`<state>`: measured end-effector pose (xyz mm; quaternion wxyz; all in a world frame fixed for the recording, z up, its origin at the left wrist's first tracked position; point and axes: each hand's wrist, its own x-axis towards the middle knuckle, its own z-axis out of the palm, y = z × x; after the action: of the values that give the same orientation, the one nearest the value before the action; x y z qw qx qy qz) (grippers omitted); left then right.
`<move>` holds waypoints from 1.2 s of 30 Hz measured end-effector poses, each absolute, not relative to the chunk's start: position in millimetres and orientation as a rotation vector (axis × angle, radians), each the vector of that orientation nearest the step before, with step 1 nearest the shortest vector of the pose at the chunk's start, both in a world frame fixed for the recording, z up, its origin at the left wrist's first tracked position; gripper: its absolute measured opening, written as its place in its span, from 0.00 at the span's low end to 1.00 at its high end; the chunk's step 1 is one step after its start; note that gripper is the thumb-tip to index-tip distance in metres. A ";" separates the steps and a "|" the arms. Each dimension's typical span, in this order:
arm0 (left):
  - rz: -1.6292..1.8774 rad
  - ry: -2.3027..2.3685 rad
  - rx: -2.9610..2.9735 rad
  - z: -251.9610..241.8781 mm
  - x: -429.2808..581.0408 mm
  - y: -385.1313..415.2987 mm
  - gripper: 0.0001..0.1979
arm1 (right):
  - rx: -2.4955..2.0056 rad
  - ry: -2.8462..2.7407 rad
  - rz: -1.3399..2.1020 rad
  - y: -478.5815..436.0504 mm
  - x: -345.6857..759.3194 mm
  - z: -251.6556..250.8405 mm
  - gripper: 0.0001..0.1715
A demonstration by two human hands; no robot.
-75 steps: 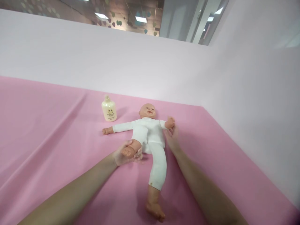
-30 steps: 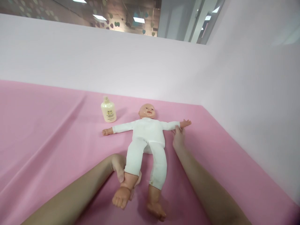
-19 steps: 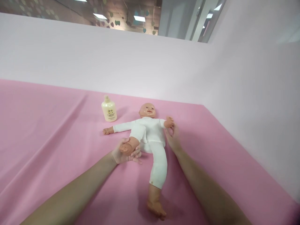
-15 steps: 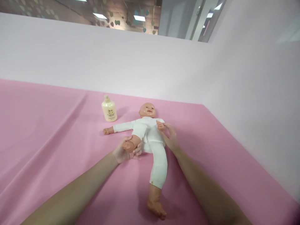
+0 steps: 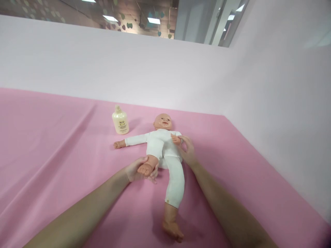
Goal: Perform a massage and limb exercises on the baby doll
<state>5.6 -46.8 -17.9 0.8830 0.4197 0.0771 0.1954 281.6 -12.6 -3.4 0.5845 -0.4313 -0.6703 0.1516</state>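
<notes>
A baby doll [image 5: 172,148] with a white cloth body lies on its back, its head away from me. My left hand [image 5: 136,169] is wrapped round the ankle of one leg, which is bent and raised off the cloth; the foot hides part of my fingers. With my right hand [image 5: 188,151] I grip the doll's hand, folded in over its chest. The other leg stretches straight toward me, and the other arm reaches out to the left. Beyond that arm stands a cream pump bottle [image 5: 120,121], touched by neither hand.
Pink cloth [image 5: 64,148] covers the surface, with long creases on the left. A pale wall [image 5: 116,65] rises along the back, and another closes off the right side. Above the back wall, a window [image 5: 144,20] shows ceiling lights and heart-shaped decorations.
My left hand has shifted slightly toward me with the doll's foot, so the bent leg is a little lower. The doll's hand in my right hand has moved slightly left.
</notes>
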 end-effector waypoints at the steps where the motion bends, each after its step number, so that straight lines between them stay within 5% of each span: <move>1: 0.377 0.112 0.909 -18.6 4.9 -48.1 0.28 | -1.009 -1.487 0.408 -10.8 282.9 -4.1 0.22; 12: -0.250 -0.199 1.293 11.3 15.0 -59.1 0.24 | -0.992 -0.795 0.730 8.8 308.4 -13.3 0.36; 20: -0.294 -0.107 1.360 22.1 17.3 -61.9 0.21 | -0.962 -0.539 0.935 22.1 321.7 -24.4 0.20; 25: -0.369 -0.122 1.206 6.5 11.2 -56.7 0.26 | -0.980 -0.639 0.876 17.6 316.9 -25.2 0.26; 29: -0.179 -0.195 1.031 -9.1 7.2 -60.0 0.26 | -1.012 -0.793 0.743 10.3 309.1 -19.2 0.33; 36: 0.392 -0.071 0.757 -6.3 6.4 -60.0 0.28 | -1.023 -1.166 0.531 0.9 296.5 -12.4 0.31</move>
<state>6.4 -60.0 -6.3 0.9099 0.3673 -0.0343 0.1900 296.5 0.9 -12.4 0.6825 -0.4559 -0.5200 0.2366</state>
